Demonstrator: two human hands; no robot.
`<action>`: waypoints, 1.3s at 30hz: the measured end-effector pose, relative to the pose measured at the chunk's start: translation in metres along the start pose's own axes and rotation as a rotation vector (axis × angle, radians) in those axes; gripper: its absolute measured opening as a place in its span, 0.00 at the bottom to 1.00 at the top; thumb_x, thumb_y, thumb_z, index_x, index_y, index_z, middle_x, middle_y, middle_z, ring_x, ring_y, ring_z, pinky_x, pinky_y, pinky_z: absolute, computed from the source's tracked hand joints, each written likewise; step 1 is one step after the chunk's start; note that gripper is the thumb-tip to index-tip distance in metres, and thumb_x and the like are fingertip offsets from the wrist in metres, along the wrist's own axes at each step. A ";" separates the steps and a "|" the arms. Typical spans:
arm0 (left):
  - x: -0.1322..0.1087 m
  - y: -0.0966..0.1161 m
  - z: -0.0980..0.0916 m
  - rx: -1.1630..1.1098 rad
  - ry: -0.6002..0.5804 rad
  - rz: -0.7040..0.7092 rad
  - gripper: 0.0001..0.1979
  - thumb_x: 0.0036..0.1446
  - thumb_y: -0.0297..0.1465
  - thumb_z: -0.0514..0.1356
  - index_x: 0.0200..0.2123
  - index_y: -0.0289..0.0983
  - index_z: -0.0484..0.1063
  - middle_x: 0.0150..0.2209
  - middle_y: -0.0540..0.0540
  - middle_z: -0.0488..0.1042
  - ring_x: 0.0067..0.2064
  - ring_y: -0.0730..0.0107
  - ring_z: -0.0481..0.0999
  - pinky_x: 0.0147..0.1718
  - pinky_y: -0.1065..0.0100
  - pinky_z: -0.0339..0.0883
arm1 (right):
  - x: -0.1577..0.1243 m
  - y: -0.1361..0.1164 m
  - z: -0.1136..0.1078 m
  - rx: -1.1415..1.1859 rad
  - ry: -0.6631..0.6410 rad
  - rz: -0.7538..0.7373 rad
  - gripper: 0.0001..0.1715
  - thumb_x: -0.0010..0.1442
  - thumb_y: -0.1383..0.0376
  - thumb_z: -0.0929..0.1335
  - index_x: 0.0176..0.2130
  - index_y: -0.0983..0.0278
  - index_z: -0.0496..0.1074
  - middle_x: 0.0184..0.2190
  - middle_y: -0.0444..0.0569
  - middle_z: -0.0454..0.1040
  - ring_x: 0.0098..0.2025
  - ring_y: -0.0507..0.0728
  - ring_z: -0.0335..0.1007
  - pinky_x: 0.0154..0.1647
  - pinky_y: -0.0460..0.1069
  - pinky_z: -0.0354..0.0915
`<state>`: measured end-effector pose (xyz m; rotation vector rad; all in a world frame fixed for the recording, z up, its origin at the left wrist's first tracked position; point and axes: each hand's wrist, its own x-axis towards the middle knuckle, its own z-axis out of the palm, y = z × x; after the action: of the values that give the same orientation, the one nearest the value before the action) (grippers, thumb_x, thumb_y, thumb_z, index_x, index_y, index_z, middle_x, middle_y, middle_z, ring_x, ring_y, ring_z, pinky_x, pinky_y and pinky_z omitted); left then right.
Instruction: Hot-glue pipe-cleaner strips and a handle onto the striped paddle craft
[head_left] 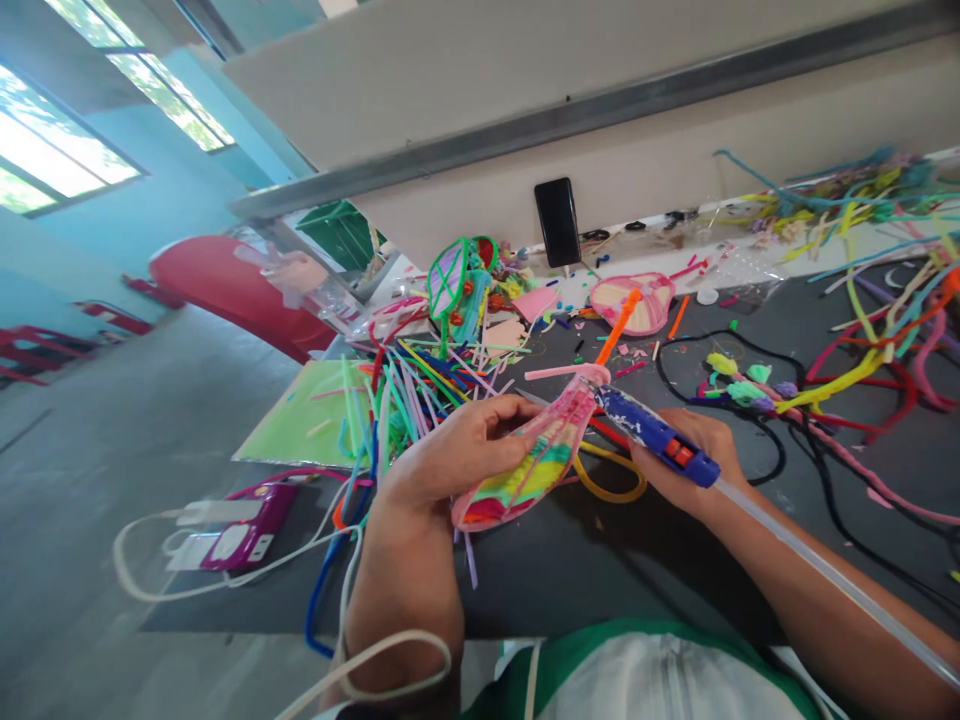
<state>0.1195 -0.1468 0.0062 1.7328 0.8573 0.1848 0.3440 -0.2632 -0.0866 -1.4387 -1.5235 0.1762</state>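
Observation:
My left hand (pixel 469 450) is closed round a flat, leaf-shaped craft piece (pixel 551 455) with pink edging and pink, teal and yellow stripes. At its narrow top a pink pipe cleaner (pixel 555 374) crosses sideways and an orange pipe cleaner (pixel 619 328) stands up. My right hand (pixel 694 455) grips a blue glue gun (pixel 645 425) with a long clear glue stick (pixel 817 560) sticking out of its back. The gun's tip is at the piece's narrow end; whether it touches cannot be made out. A yellow loop (pixel 611 490) lies behind, between the hands.
Loose pipe cleaners (pixel 405 400) are heaped at left, beside a purple power strip (pixel 259 525) with white cords. A black phone (pixel 558 222) leans at the back near another pink-edged piece (pixel 637 303). Black cord (pixel 817 470) and more pipe cleaners (pixel 877 350) lie at right.

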 end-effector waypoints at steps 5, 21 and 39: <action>0.001 0.001 0.002 -0.020 -0.001 -0.013 0.15 0.54 0.30 0.59 0.46 0.38 0.73 0.44 0.46 0.78 0.45 0.62 0.77 0.41 0.68 0.71 | -0.001 -0.006 0.003 0.017 -0.065 -0.042 0.08 0.50 0.68 0.68 0.23 0.61 0.63 0.20 0.43 0.67 0.22 0.52 0.64 0.24 0.47 0.59; 0.003 -0.004 0.002 -0.023 0.021 0.007 0.16 0.55 0.35 0.62 0.45 0.36 0.73 0.43 0.45 0.78 0.43 0.62 0.77 0.42 0.66 0.71 | -0.006 -0.010 0.008 0.093 -0.222 -0.109 0.08 0.52 0.65 0.68 0.25 0.62 0.64 0.22 0.43 0.67 0.25 0.51 0.64 0.29 0.47 0.59; 0.001 -0.003 -0.003 -0.191 0.035 -0.023 0.13 0.53 0.35 0.65 0.42 0.36 0.77 0.37 0.47 0.80 0.37 0.68 0.79 0.36 0.72 0.72 | 0.007 -0.010 -0.005 0.119 0.127 0.097 0.09 0.53 0.62 0.69 0.25 0.62 0.69 0.23 0.45 0.72 0.26 0.54 0.70 0.28 0.49 0.66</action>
<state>0.1174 -0.1437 0.0043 1.5450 0.8567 0.2739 0.3419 -0.2625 -0.0737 -1.4027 -1.3195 0.2260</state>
